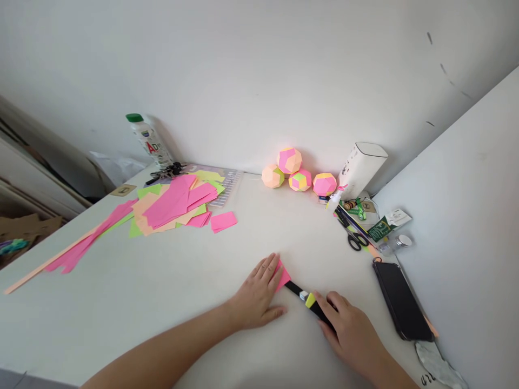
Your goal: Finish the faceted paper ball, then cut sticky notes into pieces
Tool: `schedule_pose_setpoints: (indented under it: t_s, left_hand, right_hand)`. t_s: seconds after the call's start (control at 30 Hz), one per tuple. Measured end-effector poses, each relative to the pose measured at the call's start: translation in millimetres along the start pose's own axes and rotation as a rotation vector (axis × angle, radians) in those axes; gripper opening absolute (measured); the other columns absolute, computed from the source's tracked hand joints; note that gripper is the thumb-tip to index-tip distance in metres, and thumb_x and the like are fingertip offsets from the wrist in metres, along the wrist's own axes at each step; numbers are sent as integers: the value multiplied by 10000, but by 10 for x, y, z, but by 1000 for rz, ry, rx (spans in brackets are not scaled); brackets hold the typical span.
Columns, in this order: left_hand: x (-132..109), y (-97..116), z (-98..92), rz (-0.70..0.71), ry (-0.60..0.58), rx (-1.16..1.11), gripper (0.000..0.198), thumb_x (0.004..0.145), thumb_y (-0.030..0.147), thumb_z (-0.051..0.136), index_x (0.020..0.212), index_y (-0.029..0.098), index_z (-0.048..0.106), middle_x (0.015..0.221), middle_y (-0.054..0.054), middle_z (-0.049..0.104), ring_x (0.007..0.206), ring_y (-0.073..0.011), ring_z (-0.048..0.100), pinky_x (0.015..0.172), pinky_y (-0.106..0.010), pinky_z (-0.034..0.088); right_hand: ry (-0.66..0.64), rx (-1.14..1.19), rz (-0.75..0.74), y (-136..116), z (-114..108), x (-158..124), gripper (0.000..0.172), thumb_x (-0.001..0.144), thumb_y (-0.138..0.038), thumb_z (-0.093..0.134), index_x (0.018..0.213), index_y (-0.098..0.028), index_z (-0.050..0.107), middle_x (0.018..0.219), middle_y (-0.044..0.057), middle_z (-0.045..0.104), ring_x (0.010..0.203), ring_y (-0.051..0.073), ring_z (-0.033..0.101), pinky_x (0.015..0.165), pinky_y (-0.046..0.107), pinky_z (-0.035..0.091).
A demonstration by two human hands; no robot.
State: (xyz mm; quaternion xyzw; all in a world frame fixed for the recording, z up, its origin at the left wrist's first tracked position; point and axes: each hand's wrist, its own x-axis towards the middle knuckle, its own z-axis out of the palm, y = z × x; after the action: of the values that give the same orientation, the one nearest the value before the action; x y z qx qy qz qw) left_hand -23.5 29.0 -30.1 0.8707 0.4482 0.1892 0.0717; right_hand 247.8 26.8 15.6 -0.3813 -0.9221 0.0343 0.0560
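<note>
My left hand point(261, 294) lies flat on a small piece of pink paper point(283, 276), pressing it to the table, fingers stretched out. Much of the paper is hidden under the fingers. In my right hand point(351, 332) is a black and yellow utility knife point(314, 302), its handle wrapped by the fingers. The knife's long dark blade point(294, 289) points up and left and meets the pink paper's lower right edge. Whether the blade tip is under or inside the paper I cannot tell.
Stacked pink, orange and green paper point(174, 202) lies back left, near paper strips point(93, 235) and a bottle point(149, 141). Several paper balls point(289, 161) sit by the wall. Scissors point(357, 240), a phone point(403, 300) and a white box point(362, 170) line the right side.
</note>
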Motion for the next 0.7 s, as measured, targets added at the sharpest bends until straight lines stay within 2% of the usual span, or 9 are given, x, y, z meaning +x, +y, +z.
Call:
schedule_pose_setpoints:
  t_s: [0.13, 0.2, 0.27, 0.37, 0.53, 0.7]
  left_hand:
    - [44, -7, -4, -156, 133, -1, 595, 900, 338, 505, 1413, 104, 315, 1453, -250, 366, 1359, -397, 328, 1036, -584, 374]
    - [79, -17, -23, -161, 135, 20, 503, 889, 276, 492, 1349, 91, 409, 1379, -245, 454, 1294, -384, 411, 1021, -572, 397]
    - [100, -25, -46, -141, 103, 62, 465, 881, 251, 480, 1304, 57, 465, 1363, -252, 468, 1264, -385, 440, 1019, -550, 408]
    - [81, -26, -61, -121, 64, 130, 475, 894, 238, 442, 1316, 20, 462, 1398, -261, 439, 1280, -384, 432, 1043, -522, 395]
    - [-39, -22, -63, -172, 38, 208, 474, 911, 243, 397, 1345, 56, 433, 1427, -235, 430, 1308, -377, 412, 1060, -517, 371]
    - [-58, -23, -119, -238, 40, 96, 518, 856, 213, 446, 1359, 95, 406, 1385, -213, 458, 1269, -370, 428, 1029, -543, 404]
  right_hand:
    - [8, 20, 1, 16, -2, 3, 451, 882, -164, 443, 1329, -132, 480, 960, 109, 605, 728, 203, 631, 564, 310, 547]
    - [23, 23, 2, 10, -1, 15, 452, 877, -157, 439, 1326, -133, 481, 964, 108, 605, 734, 205, 632, 562, 309, 544]
    - [39, 21, -2, -13, 8, 35, 450, 874, -156, 435, 1320, -129, 481, 975, 111, 605, 740, 209, 633, 558, 311, 541]
    - [56, 17, -2, -80, 42, 72, 440, 878, -167, 432, 1314, -129, 477, 976, 111, 606, 738, 207, 628, 552, 304, 531]
    - [74, 32, 20, -254, 110, 141, 452, 863, -163, 448, 1314, -159, 479, 958, 98, 611, 724, 201, 617, 541, 281, 515]
    - [81, 88, 47, -370, 123, 188, 463, 854, -153, 455, 1315, -155, 490, 1028, 118, 629, 792, 216, 638, 605, 309, 554]
